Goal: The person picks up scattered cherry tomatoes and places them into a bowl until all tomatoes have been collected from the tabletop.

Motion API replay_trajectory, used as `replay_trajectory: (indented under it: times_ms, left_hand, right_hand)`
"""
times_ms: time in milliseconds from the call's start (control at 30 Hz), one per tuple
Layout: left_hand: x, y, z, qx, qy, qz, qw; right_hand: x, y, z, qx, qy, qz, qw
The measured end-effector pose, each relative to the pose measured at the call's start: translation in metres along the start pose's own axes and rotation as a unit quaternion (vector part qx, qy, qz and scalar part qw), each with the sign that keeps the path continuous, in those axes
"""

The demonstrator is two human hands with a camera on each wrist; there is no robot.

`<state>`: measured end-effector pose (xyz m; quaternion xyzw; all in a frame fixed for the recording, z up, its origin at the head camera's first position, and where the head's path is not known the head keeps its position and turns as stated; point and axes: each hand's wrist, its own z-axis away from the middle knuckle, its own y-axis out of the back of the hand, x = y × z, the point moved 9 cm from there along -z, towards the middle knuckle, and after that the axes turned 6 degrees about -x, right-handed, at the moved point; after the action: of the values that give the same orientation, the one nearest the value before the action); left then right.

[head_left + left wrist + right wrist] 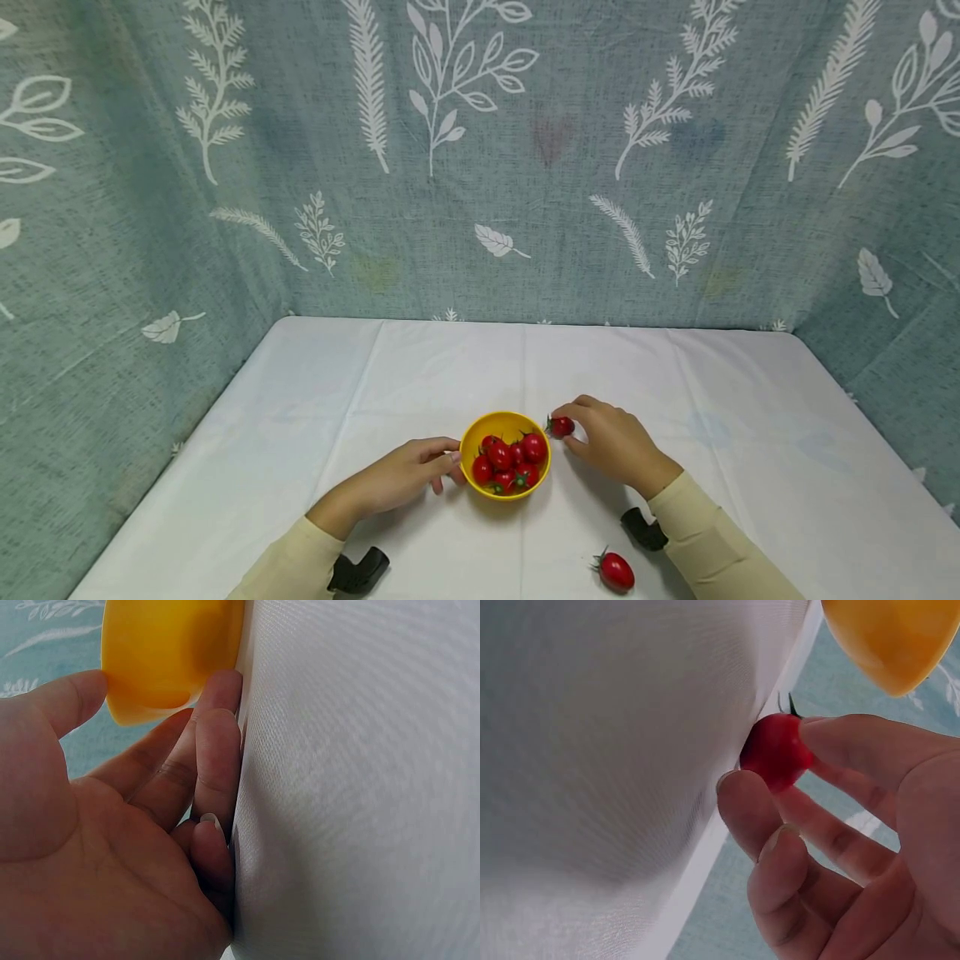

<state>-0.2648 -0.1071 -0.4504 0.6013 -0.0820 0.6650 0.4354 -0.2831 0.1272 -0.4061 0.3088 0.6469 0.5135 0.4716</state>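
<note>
A yellow bowl [481, 485] stands on the white-covered table and holds several red cherry tomatoes [499, 455] with green stems. My left hand [397, 479] is at the bowl's left side. Its thumb tip touches the rim, and its loosely bent fingers rest against the outer wall near the base, in the left wrist view. Just right of the bowl, my right hand [618, 442] pinches a single cherry tomato [776, 752] between thumb and fingers, low over the cloth. Another cherry tomato [617, 572] lies near the front, left of the right forearm.
Black camera mounts sit under both wrists, the left mount [360, 572] and the right mount [643, 529] close over the cloth. The table [420, 358] has a white cloth with creases. A green leaf-patterned curtain [562, 250] hangs behind it and along both sides.
</note>
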Motion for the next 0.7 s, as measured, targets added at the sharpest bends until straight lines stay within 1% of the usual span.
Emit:
replay_trajectory:
  times_ms: [500, 700]
  left_hand:
    - [0.0013, 0.0005, -0.0001, 0.001, 0.002, -0.002, 1.0000]
    - [0.0015, 0.0008, -0.0001, 0.003, 0.004, -0.005, 1.0000]
  right_hand:
    - [0.0014, -0.0038, -0.0020, -0.023, -0.009, -0.007, 0.9997]
    - [-0.0001, -0.0020, -0.0015, -0.016, -0.003, -0.005, 0.9999]
